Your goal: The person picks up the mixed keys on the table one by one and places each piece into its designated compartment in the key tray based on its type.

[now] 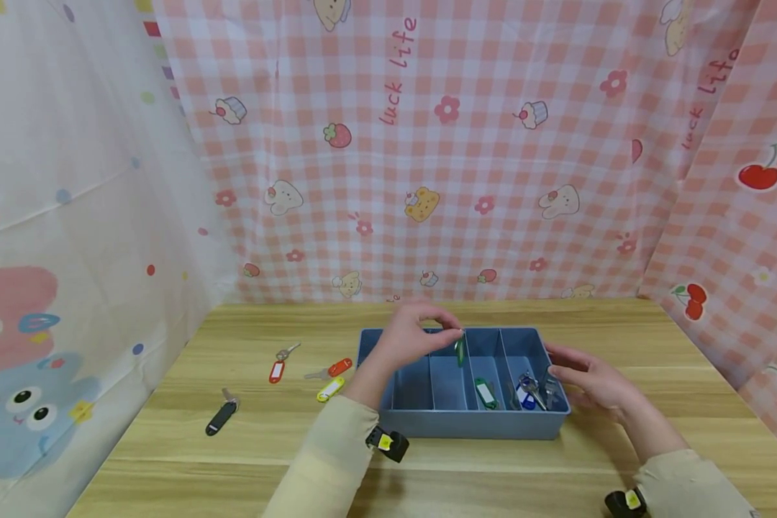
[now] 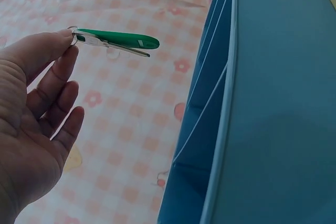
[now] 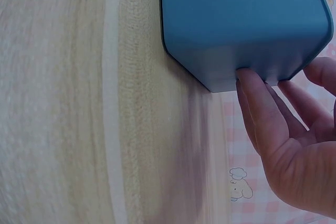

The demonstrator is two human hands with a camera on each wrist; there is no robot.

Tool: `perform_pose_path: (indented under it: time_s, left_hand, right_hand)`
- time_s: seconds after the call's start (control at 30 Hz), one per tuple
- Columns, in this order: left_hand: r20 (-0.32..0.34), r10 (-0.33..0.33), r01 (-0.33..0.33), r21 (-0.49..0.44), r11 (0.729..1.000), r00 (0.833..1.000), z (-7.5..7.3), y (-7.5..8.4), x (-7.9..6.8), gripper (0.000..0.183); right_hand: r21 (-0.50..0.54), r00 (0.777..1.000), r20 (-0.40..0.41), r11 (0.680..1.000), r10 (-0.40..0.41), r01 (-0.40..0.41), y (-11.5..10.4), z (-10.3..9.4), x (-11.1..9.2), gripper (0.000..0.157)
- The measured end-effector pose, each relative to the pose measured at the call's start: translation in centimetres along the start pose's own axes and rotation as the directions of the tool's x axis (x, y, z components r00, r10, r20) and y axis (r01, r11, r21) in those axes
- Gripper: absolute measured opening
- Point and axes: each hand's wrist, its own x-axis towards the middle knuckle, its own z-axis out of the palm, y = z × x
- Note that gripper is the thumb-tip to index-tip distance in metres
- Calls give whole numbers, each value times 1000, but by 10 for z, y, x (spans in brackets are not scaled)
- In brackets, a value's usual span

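Note:
Thumb and index finger of my left hand [image 1: 409, 337] pinch the ring of a green-tagged key [image 2: 118, 38]. The key dangles over the blue divided box [image 1: 473, 424], around its middle compartments. In the compartment second from the right lies another green key tag [image 1: 485, 393]. Blue-tagged keys [image 1: 529, 392] fill part of the rightmost compartment. My right hand [image 1: 592, 381] is at the box's right end. Its extended fingers [image 3: 265, 108] touch the outside of the end wall, with the thumb near the rim.
Left of the box on the wooden table lie a red-tagged key [image 1: 277, 371], an orange-red-tagged key [image 1: 339, 367], a yellow key tag [image 1: 331, 389] and a black-tagged key [image 1: 221, 417]. A checked cloth [image 1: 375, 165] hangs behind the table.

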Motion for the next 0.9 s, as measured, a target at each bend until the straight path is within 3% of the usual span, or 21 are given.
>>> perform_pose_path:
  time_s: [0.27, 0.53, 0.9]
  left_hand:
    - [60, -27, 29, -27, 999, 998, 16, 4, 9, 7]
    - [106, -16, 17, -10, 1000, 994, 27, 4, 18, 7]
    - [187, -84, 87, -7, 996, 979, 35, -1, 30, 11]
  right_hand:
    - [5, 1000, 4, 1000, -4, 4, 0, -1, 0, 66]
    - [24, 1000, 10, 1000, -4, 4, 1, 0, 1, 65]
    - [46, 1000, 15, 999, -3, 2, 2, -1, 2, 64]
